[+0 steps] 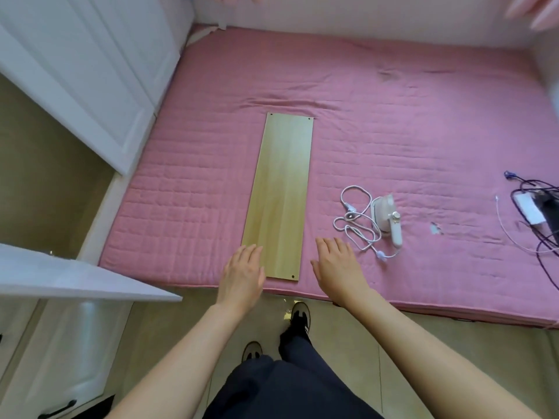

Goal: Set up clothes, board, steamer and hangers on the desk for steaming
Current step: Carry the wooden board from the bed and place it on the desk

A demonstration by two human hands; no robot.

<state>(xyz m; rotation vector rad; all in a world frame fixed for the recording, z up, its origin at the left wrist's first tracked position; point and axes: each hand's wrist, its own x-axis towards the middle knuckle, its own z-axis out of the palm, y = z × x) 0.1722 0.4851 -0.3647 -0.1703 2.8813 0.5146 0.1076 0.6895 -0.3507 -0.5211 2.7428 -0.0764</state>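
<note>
With the long pale wooden board (279, 195) and small white handheld steamer (387, 217) laid on the pink quilted mattress (423, 131), both hands, left hand (243, 272) and right hand (337, 264), hover spread and empty at the board's near end, so clothes and hangers likely come next.

The left hand (243, 272) covers the near left corner of the board (279, 198), so whether its palm presses the wood or hovers above it cannot be told. At the right edge, the dark cables (544, 234) and a white tag (529, 208) are cut off. Two blurred pinkish shapes (532, 10) at the top edge cannot be identified.
</note>
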